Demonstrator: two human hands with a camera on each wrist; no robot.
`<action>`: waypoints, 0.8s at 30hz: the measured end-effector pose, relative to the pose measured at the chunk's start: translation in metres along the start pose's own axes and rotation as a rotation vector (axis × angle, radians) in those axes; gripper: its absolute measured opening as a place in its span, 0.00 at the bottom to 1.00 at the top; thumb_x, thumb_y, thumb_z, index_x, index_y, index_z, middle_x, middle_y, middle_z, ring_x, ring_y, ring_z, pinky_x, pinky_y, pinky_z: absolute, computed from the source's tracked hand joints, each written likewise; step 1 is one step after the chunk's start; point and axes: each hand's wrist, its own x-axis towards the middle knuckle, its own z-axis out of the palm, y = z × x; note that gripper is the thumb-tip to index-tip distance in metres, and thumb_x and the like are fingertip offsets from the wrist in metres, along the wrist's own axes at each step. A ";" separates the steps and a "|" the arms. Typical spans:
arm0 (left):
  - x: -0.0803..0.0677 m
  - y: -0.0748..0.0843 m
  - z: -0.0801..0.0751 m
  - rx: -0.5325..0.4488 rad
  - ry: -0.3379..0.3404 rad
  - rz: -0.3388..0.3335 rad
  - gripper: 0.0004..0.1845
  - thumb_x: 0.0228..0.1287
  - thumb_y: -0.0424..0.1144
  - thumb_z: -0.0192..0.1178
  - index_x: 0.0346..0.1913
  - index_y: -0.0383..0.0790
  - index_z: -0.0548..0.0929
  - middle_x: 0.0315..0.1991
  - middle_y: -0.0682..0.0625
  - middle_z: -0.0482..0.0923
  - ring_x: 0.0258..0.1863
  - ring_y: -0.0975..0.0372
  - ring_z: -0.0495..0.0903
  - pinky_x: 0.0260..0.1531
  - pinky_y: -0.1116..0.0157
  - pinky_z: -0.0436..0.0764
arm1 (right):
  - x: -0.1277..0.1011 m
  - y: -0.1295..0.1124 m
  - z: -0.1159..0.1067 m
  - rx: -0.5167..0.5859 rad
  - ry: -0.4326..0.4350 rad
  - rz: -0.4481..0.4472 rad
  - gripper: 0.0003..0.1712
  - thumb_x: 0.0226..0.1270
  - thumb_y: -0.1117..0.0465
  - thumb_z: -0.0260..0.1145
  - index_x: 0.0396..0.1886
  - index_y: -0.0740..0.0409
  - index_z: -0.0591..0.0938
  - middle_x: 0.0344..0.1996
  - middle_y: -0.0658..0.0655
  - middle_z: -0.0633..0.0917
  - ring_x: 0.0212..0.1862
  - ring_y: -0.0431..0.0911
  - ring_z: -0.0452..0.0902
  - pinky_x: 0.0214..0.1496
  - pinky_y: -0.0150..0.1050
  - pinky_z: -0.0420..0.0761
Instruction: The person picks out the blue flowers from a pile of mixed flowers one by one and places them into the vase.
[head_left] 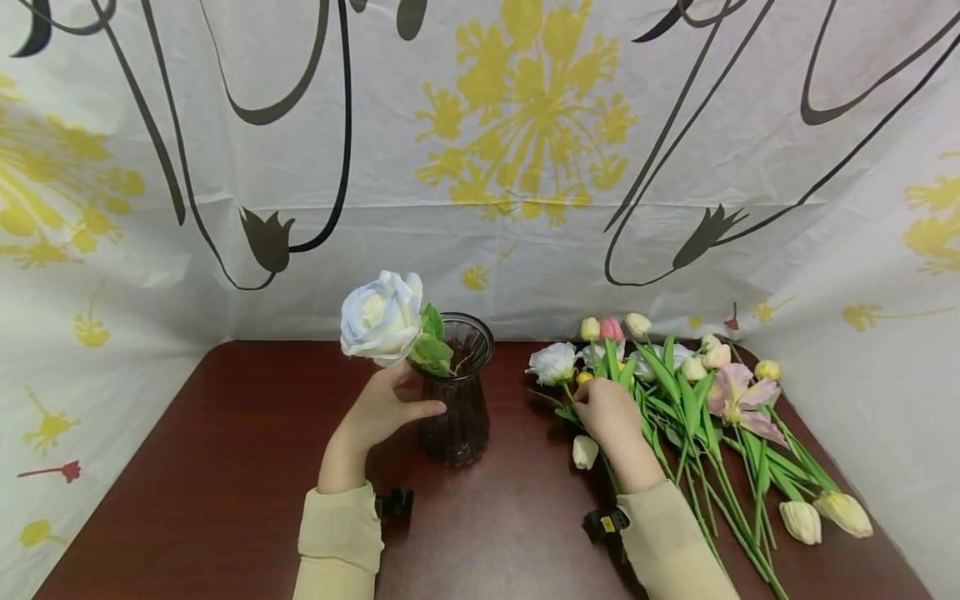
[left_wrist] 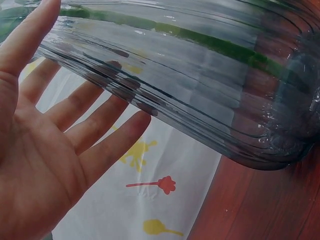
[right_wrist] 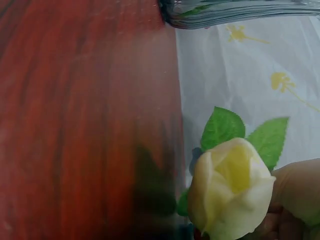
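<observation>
A ribbed glass vase (head_left: 456, 392) stands mid-table on a dark red wooden table (head_left: 225, 483), with a white rose (head_left: 382, 318) leaning out over its left rim. The left hand (head_left: 382, 408) rests against the vase's left side, fingers straight and spread. The right hand (head_left: 611, 412) reaches into a pile of artificial flowers (head_left: 697, 400) lying right of the vase and pinches a cream rosebud (right_wrist: 230, 187).
</observation>
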 end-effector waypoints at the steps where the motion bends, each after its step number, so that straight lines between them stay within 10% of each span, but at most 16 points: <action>1: 0.000 0.001 0.000 -0.006 -0.001 -0.005 0.39 0.51 0.31 0.73 0.68 0.40 0.69 0.63 0.46 0.71 0.60 0.54 0.70 0.49 0.55 0.78 | -0.001 0.000 -0.001 0.001 0.010 -0.004 0.09 0.62 0.68 0.61 0.29 0.57 0.87 0.29 0.57 0.84 0.23 0.45 0.73 0.20 0.38 0.70; 8: -0.004 0.027 0.000 0.021 -0.005 -0.029 0.37 0.52 0.29 0.71 0.66 0.32 0.69 0.62 0.40 0.71 0.60 0.50 0.71 0.50 0.53 0.77 | -0.003 -0.007 -0.011 0.009 0.098 -0.060 0.06 0.62 0.65 0.65 0.36 0.58 0.88 0.35 0.59 0.86 0.33 0.54 0.81 0.29 0.48 0.79; 24: 0.000 0.000 0.000 0.015 -0.006 0.018 0.39 0.51 0.33 0.74 0.67 0.42 0.70 0.61 0.47 0.73 0.57 0.54 0.73 0.49 0.53 0.78 | -0.018 -0.026 -0.033 0.076 0.280 -0.199 0.06 0.61 0.66 0.67 0.37 0.60 0.88 0.34 0.58 0.87 0.32 0.54 0.81 0.31 0.49 0.77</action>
